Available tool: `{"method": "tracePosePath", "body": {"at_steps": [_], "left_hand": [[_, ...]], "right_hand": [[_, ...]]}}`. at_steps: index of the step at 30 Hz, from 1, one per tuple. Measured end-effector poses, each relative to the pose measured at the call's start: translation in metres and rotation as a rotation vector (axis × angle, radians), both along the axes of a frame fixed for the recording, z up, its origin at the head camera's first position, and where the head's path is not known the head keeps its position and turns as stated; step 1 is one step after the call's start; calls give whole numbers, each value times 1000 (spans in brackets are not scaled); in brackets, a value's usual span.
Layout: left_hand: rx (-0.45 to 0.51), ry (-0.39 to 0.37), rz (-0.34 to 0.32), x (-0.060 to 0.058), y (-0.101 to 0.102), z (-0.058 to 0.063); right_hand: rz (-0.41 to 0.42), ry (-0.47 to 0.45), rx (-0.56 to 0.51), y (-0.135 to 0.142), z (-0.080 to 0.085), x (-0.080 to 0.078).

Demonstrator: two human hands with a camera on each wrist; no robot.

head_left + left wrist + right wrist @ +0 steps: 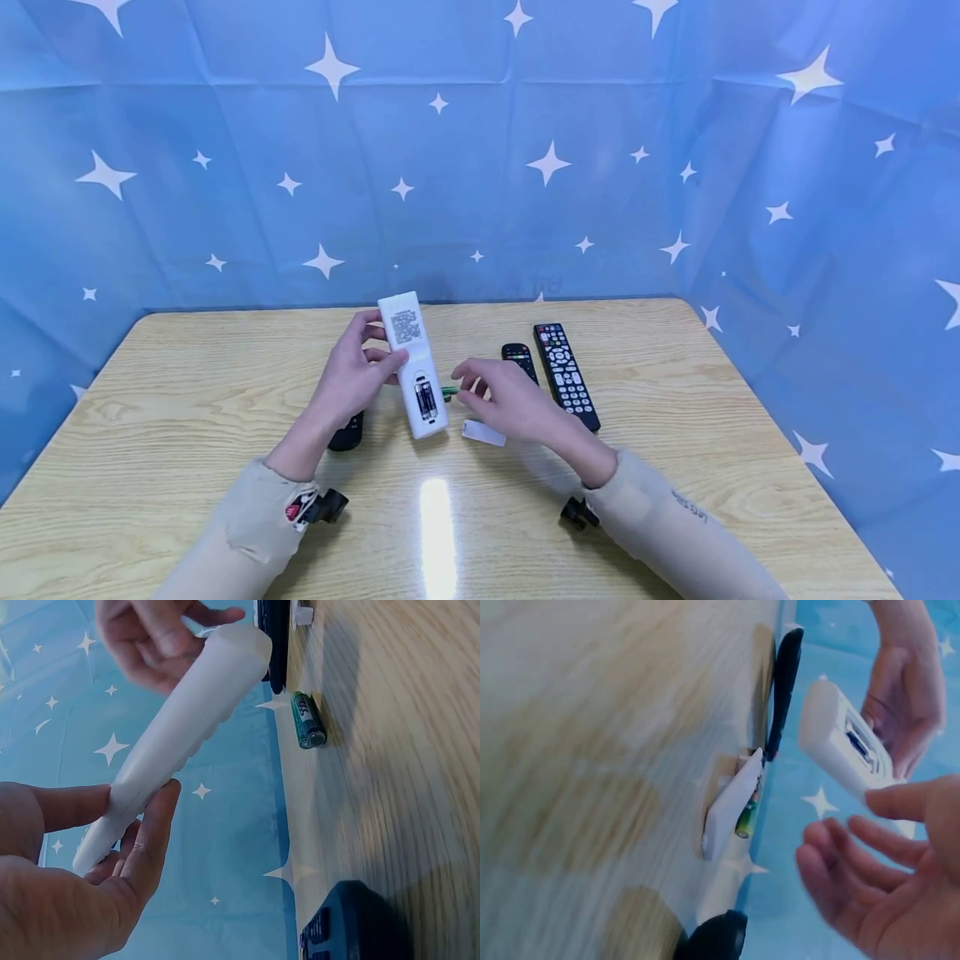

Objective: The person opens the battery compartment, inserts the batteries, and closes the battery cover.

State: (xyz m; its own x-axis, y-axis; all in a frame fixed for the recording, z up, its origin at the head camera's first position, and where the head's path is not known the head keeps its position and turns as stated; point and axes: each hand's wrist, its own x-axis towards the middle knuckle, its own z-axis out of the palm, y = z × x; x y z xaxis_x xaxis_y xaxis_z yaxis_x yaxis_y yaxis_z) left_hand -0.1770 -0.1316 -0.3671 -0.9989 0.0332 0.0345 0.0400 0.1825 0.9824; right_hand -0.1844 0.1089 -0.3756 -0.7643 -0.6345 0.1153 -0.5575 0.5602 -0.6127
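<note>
My left hand [356,367] grips a white remote control [415,367] by its upper part, holding it above the table with its back toward the head camera. Its battery compartment is uncovered, and dark batteries [425,400] lie inside. To the right of it hovers my right hand [510,398], fingers loosely bent and nothing seen in them. In the right wrist view, that hand's thumb is close to the remote's side; whether it touches I cannot tell. Green batteries [448,390] lie on the table behind the remote. A white battery cover [483,432] rests under the right hand.
Two black remotes lie face up beyond the right hand: a long one [566,375] and a shorter one [519,357], partly covered by the hand. Another black remote [347,433] sits beneath the left wrist. The wooden table [225,367] ends at a blue starry curtain [480,167].
</note>
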Motion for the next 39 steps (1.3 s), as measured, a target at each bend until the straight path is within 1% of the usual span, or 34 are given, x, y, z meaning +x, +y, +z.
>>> {"method": "tracePosePath", "body": {"at_steps": [2, 7, 13, 19, 23, 30, 34, 39], "left_hand": [[-4, 3, -1, 0, -1, 0], [-7, -2, -6, 1, -2, -1], [0, -6, -12, 1, -2, -1], [-7, -14, -15, 2, -3, -2], [-10, -15, -18, 2, -3, -2], [-15, -13, -25, 2, -3, -2], [-12, -15, -25, 2, -3, -3], [-16, -20, -22, 2, -3, -3]], "right_hand": [[-8, 1, 61, 1, 0, -1], [-11, -32, 188, 1, 0, 0], [-13, -55, 301, 0, -2, 0], [26, -103, 308, -1, -5, 2], [39, -107, 332, -2, -8, 2], [44, -91, 359, -3, -9, 3], [46, -105, 355, -3, -9, 2], [22, -135, 344, -2, -8, 2]]}}
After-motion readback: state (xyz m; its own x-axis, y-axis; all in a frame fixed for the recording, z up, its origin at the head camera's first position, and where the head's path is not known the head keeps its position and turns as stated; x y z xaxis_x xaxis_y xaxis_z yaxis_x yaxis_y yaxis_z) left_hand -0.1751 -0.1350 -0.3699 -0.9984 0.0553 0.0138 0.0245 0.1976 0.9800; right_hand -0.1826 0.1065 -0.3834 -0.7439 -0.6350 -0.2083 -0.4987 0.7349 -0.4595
